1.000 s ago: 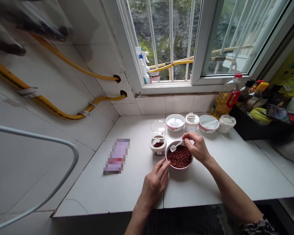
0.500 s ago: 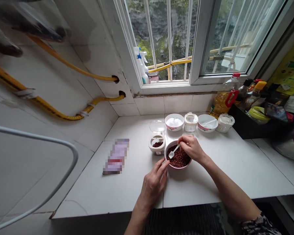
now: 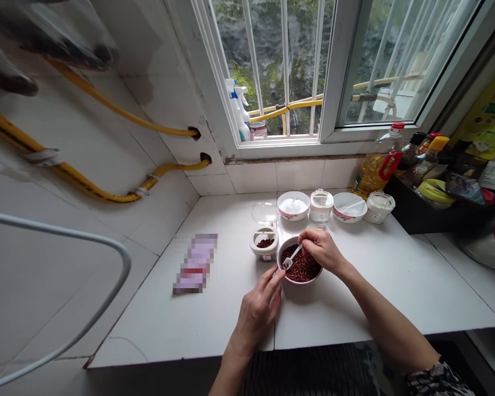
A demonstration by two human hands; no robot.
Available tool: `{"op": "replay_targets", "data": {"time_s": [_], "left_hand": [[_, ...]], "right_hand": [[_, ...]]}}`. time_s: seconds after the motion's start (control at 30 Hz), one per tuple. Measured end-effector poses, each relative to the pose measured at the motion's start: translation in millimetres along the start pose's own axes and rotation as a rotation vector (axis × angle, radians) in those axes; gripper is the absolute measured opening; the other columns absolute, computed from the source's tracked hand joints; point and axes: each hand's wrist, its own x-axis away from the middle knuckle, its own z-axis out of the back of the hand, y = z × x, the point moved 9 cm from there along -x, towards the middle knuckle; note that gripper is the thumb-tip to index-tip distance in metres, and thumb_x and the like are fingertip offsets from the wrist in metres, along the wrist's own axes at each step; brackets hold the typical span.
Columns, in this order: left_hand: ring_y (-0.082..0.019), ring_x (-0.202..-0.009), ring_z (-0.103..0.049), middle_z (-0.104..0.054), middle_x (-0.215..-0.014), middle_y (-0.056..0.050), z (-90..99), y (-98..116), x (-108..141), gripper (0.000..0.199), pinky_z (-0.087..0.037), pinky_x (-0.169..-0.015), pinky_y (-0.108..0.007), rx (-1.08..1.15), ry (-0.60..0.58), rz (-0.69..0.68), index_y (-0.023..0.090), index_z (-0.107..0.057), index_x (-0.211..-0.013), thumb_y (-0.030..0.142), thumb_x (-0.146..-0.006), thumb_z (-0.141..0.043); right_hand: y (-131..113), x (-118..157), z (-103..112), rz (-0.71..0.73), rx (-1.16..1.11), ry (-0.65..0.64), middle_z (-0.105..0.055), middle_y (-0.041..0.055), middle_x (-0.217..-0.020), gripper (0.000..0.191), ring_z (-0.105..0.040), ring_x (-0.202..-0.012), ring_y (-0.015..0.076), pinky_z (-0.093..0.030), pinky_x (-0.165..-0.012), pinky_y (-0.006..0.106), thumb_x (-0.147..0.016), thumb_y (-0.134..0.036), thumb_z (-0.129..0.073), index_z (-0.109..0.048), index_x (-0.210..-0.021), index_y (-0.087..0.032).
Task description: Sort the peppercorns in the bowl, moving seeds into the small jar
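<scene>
My right hand (image 3: 320, 251) pinches a small white spoon (image 3: 295, 253), its tip down at the left side of a bowl. That bowl (image 3: 299, 283) has a pink outer edge and is filled with dark red-brown dried spice (image 3: 307, 267) that looks like Sichuan peppercorns. The fingers of my left hand (image 3: 257, 306) grip the bowl's near left rim, close to the spoon tip. Just left of the bowl stands a spice jar (image 3: 264, 252) with its clear lid (image 3: 264, 213) raised and a little of the same spice inside.
Behind are a bowl of white grains (image 3: 293, 218), a lidded jar (image 3: 321, 205), a bowl with a white spoon (image 3: 349, 215) and another jar (image 3: 380, 208). An oil bottle (image 3: 373, 168) and other bottles stand at right. A blurred purple packet (image 3: 198, 261) lies left.
The spoon tip has moved slightly down into the spice, toward the near left rim and my left fingers. My left hand stays in place at the bowl.
</scene>
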Motion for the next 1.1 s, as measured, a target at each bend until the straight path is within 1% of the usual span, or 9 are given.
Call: {"op": "replay_targets", "data": {"time_s": [0.07, 0.23, 0.37, 0.5, 0.63, 0.73, 0.87, 0.97, 1.1], "left_hand": [[-0.021, -0.112, -0.07, -0.066, -0.129, -0.012, 0.4, -0.5, 0.0, 0.047, -0.062, -0.088, -0.029, -0.004, 0.001, 0.007, 0.024, -0.048, -0.141, 0.01, -0.097, -0.047], [-0.021, -0.115, -0.069, -0.066, -0.129, -0.011, 0.0, 0.2, -0.6, 0.047, -0.061, -0.09, -0.029, -0.004, -0.005, 0.003, 0.024, -0.047, -0.142, 0.009, -0.097, -0.046], [-0.021, -0.114, -0.07, -0.066, -0.129, -0.011, -0.1, 0.5, -0.7, 0.047, -0.061, -0.09, -0.029, -0.01, -0.002, 0.002, 0.024, -0.048, -0.142, 0.009, -0.097, -0.046], [-0.021, -0.115, -0.069, -0.066, -0.129, -0.012, 0.0, 0.2, -0.2, 0.047, -0.061, -0.09, -0.03, -0.005, -0.005, 0.006, 0.024, -0.047, -0.142, 0.009, -0.097, -0.046], [-0.021, -0.116, -0.069, -0.065, -0.131, -0.012, 0.5, 1.0, -0.6, 0.048, -0.061, -0.091, -0.029, 0.005, -0.008, 0.005, 0.024, -0.046, -0.143, 0.009, -0.097, -0.046], [-0.021, -0.116, -0.069, -0.065, -0.13, -0.012, 0.7, 1.3, -0.9, 0.047, -0.06, -0.091, -0.029, 0.003, -0.004, 0.007, 0.023, -0.047, -0.142, 0.009, -0.097, -0.047], [-0.021, -0.115, -0.069, -0.065, -0.129, -0.013, 0.7, 1.3, -0.7, 0.045, -0.06, -0.09, -0.028, -0.002, 0.002, 0.0, 0.022, -0.048, -0.14, 0.008, -0.097, -0.047], [-0.021, -0.114, -0.069, -0.065, -0.129, -0.013, 0.9, 0.9, -0.8, 0.045, -0.061, -0.09, -0.029, 0.009, 0.002, -0.002, 0.022, -0.048, -0.139, 0.008, -0.097, -0.046], [-0.021, -0.114, -0.07, -0.066, -0.128, -0.013, 0.9, 0.5, -0.5, 0.042, -0.061, -0.089, -0.029, 0.007, 0.006, -0.002, 0.022, -0.049, -0.138, 0.009, -0.098, -0.045]], "right_hand": [[1.8, -0.5, 3.4, -0.009, -0.001, 0.016, -0.061, -0.0038, -0.052, 0.021, -0.057, -0.054, 0.0153, -0.048, -0.071, 0.03, -0.079, -0.01, -0.047, -0.061, -0.069, -0.022], [-2.6, 0.4, 10.4, 0.068, 0.171, 0.087, -0.066, -0.0017, -0.058, 0.021, -0.063, -0.072, 0.0196, -0.045, -0.091, 0.037, -0.079, -0.011, -0.05, -0.064, -0.069, -0.023], [-3.2, 0.7, 7.1, 0.096, 0.214, 0.065, -0.069, -0.0008, -0.064, 0.022, -0.064, -0.073, 0.0193, -0.044, -0.095, 0.038, -0.08, -0.01, -0.049, -0.064, -0.072, -0.023], [0.9, -0.4, 7.5, 0.058, 0.195, 0.066, -0.067, -0.0009, -0.059, 0.022, -0.064, -0.073, 0.0201, -0.044, -0.093, 0.038, -0.08, -0.01, -0.049, -0.064, -0.07, -0.023], [3.0, -1.5, 8.6, 0.019, 0.115, 0.068, -0.063, -0.0028, -0.053, 0.022, -0.061, -0.062, 0.0174, -0.046, -0.087, 0.035, -0.078, -0.01, -0.048, -0.062, -0.067, -0.023], [5.8, -1.5, 7.8, -0.028, 0.023, 0.058, -0.061, -0.0042, -0.05, 0.021, -0.057, -0.053, 0.0149, -0.049, -0.077, 0.031, -0.076, -0.01, -0.048, -0.061, -0.065, -0.022], [16.1, -0.8, 9.8, -0.147, -0.169, 0.08, -0.063, -0.0034, -0.052, 0.015, -0.059, -0.052, 0.0149, -0.049, -0.064, 0.028, -0.075, -0.016, -0.05, -0.063, -0.07, -0.021], [21.8, -1.0, 12.8, -0.212, -0.333, 0.124, -0.066, -0.0018, -0.055, 0.01, -0.063, -0.055, 0.0161, -0.051, -0.063, 0.029, -0.076, -0.022, -0.055, -0.065, -0.074, -0.02], [18.1, -1.2, 12.8, -0.19, -0.443, 0.201, -0.071, 0.0003, -0.061, 0.013, -0.069, -0.061, 0.0186, -0.056, -0.068, 0.032, -0.08, -0.031, -0.061, -0.066, -0.081, -0.02]]}}
